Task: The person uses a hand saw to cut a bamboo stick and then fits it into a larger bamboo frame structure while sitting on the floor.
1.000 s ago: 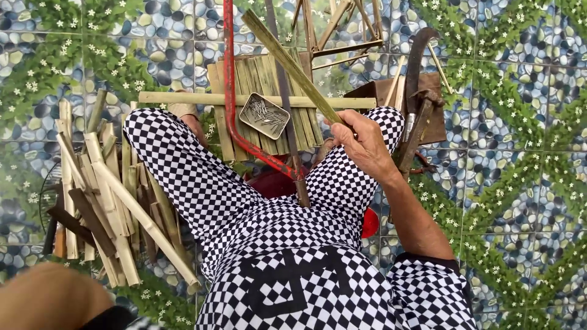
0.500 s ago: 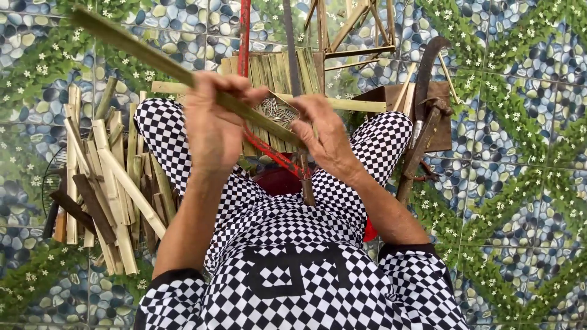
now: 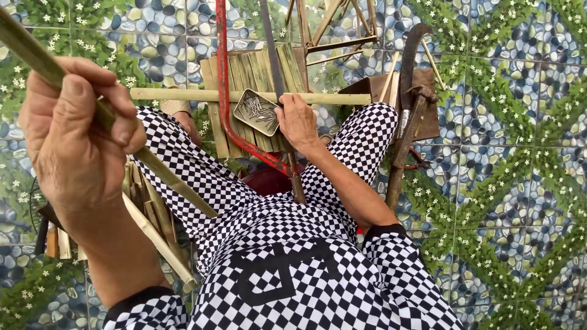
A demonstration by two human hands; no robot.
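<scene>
Head view: a seated person in checkered clothes works with bamboo over a pebble-patterned tile floor.

The left hand (image 3: 76, 137) is clenched around a green bamboo strip (image 3: 165, 177), raised close to the camera. The right hand (image 3: 298, 122) reaches forward, fingers curled down at the edge of a small metal tray of nails (image 3: 258, 112); whether it grips anything I cannot tell. Just left of that hand runs a red-framed saw (image 3: 227, 79); under the left hand lie split bamboo pieces (image 3: 156, 229).
</scene>
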